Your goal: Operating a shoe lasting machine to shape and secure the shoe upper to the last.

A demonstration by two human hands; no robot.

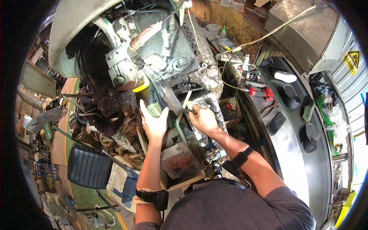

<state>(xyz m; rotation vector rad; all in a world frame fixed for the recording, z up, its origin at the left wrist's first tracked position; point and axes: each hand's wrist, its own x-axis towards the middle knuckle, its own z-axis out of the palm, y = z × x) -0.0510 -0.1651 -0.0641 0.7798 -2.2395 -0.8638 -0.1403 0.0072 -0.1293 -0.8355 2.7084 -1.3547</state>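
Note:
At the middle of the machine (165, 50), an olive-and-dark shoe (153, 105) sits below a bright yellow ring (143, 84). My left hand (154, 124) cups its lower end, with the thumb on one side and the fingers on the other. To the right, my right hand (204, 119) is closed, fingertips pinched around a pale yellow knob-like piece (190, 104). A pale green rod (186, 99) slants up beside that hand. The far end of the shoe is hidden in the machine.
At right, a conveyor-like bench (303, 165) carries dark shoes (308, 137), a pale sole (285, 76) and a flat dark phone-like rectangle (276, 123). Near its far end lies a red-handled tool (261, 92). A black stool seat (90, 165) stands at left. A brown-handled tool (146, 35) hangs above.

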